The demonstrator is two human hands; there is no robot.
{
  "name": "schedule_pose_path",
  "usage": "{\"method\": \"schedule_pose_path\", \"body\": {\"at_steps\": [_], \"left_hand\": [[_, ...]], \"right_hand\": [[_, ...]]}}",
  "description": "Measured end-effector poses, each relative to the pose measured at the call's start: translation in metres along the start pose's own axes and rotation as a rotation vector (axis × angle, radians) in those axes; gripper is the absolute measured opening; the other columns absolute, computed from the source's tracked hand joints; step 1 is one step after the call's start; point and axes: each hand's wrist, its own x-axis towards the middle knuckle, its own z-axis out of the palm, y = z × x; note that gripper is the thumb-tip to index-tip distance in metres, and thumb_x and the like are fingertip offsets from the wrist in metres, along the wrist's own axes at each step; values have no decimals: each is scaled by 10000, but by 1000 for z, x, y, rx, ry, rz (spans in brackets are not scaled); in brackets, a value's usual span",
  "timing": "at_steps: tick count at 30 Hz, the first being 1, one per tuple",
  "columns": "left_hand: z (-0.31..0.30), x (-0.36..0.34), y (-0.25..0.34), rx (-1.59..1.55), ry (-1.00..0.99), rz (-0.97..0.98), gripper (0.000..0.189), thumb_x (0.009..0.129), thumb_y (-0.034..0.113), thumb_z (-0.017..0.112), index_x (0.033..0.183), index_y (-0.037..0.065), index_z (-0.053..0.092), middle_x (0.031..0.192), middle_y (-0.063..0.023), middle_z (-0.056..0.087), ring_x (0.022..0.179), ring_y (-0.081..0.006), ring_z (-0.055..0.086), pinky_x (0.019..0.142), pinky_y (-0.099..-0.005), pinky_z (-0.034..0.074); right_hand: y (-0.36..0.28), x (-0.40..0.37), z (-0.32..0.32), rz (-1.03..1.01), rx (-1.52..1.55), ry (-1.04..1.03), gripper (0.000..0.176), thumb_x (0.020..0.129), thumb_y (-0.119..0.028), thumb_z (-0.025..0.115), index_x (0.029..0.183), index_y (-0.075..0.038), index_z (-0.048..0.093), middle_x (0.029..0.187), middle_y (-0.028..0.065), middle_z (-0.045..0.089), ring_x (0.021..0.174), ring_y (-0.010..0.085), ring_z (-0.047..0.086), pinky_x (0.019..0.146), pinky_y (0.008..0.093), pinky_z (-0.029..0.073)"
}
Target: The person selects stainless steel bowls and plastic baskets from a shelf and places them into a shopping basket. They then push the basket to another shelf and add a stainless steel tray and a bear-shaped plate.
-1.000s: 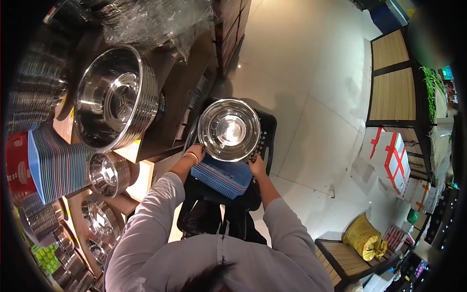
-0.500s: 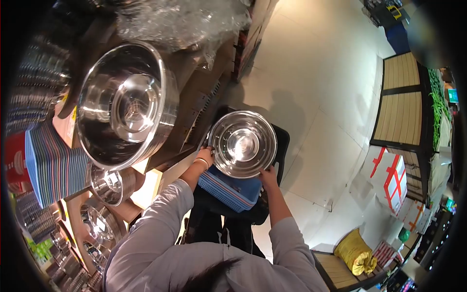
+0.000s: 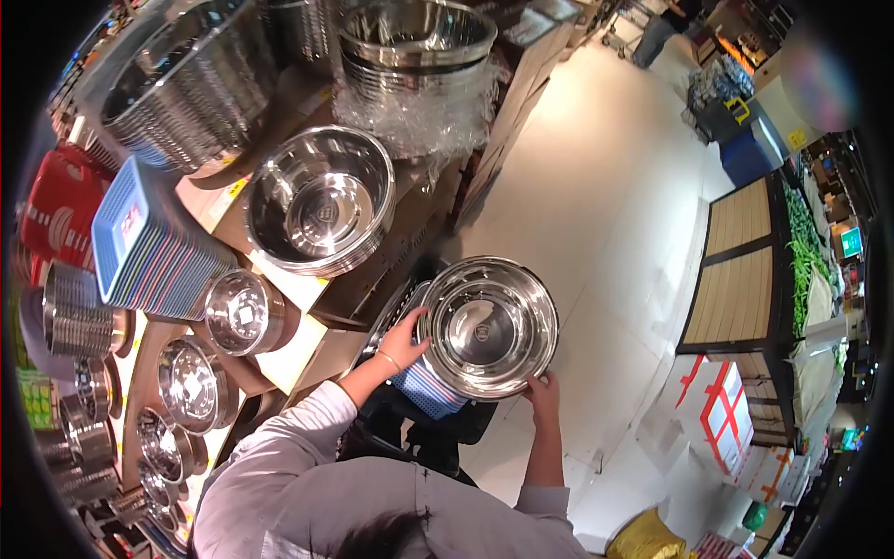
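Observation:
Between my hands is a shiny stainless steel basin [image 3: 486, 326], its open side facing up. My left hand [image 3: 403, 339] grips the basin's left rim. On the near right edge, my right hand [image 3: 544, 395] has its fingers closed on the rim. Partly hidden below the basin, a stack of blue and pink plastic baskets [image 3: 430, 393] sits on a black cart or seat-like support [image 3: 477, 425]. Left of my hands, a larger steel basin [image 3: 321, 200] rests on the display shelf.
Nested steel basins [image 3: 419, 42] with plastic wrap [image 3: 405, 116] stand at the shelf's back. Stacked coloured baskets [image 3: 163, 242] and smaller steel bowls [image 3: 244, 312] line the left. Across the tiled floor [image 3: 596, 242] are a wooden-panelled stand [image 3: 736, 252] and white boxes with red tape [image 3: 722, 410].
My view has shifted, showing more of the shelf and aisle. The basin in my hands looks larger and sits farther right over the baskets. Both hands still hold its rim.

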Motion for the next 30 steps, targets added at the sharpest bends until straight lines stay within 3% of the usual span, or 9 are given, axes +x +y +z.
{"method": "schedule_pose_path", "body": {"at_steps": [4,8,11,13,17,19,24,28,30], "left_hand": [[-10,-28,46,-55,160,16,836,665,191,651,1322,26,161,919,-198,596,831,-310,603,749,-354,472],[-21,-48,85,-199,365,91,659,660,187,662,1208,-37,371,926,-180,610,845,-259,613,754,-314,470],[-39,-68,124,-251,445,69,648,674,172,656,1210,-46,363,933,-168,615,853,-234,616,758,-297,465],[-43,-75,136,-310,515,135,637,702,153,646,1221,-56,343,934,-158,621,855,-206,616,754,-281,460],[-66,-86,161,-370,670,277,637,728,92,620,1259,-43,294,932,-137,622,855,-154,596,765,-263,449],[-84,-85,165,-451,740,329,654,732,81,618,1277,-29,272,992,-141,596,897,-151,577,791,-261,437],[-133,-85,163,-520,849,357,764,727,53,637,1313,-44,157,1018,-135,560,898,-154,548,811,-245,421],[-170,-84,154,-504,891,425,784,729,44,633,1326,-31,130,1053,-136,545,928,-151,535,825,-248,412],[-189,-90,157,-478,877,434,784,739,29,615,1338,-13,110,1131,-147,503,995,-167,509,870,-258,384]], "right_hand": [[-48,-43,-14,-454,-533,165,314,771,-113,561,1009,71,474,680,125,592,619,164,568,594,291,436],[-78,-70,-17,-553,-484,153,320,797,-129,556,1026,73,461,672,113,594,600,149,555,582,277,428],[-101,-85,-11,-441,-252,111,414,792,-145,579,1110,66,421,818,135,606,740,203,595,679,313,450],[-96,-76,-4,-671,132,-49,495,804,-136,580,1188,58,335,984,162,567,883,206,567,759,293,439],[-147,-114,36,-714,-10,3,573,795,-86,579,1246,46,252,1135,198,472,990,207,513,820,279,419],[-163,-122,60,-908,-58,-24,602,788,-39,568,1271,35,217,1177,195,428,1015,204,493,820,286,422],[-204,-130,121,-782,129,-451,641,766,18,556,1291,15,188,1167,158,433,998,191,486,810,285,415],[-214,-133,165,-979,121,-387,583,780,-12,560,1270,4,244,1064,111,489,897,135,505,733,245,430],[-225,-146,176,-905,139,-437,572,785,-12,557,1266,4,249,1043,103,495,861,128,507,708,240,431]]}}
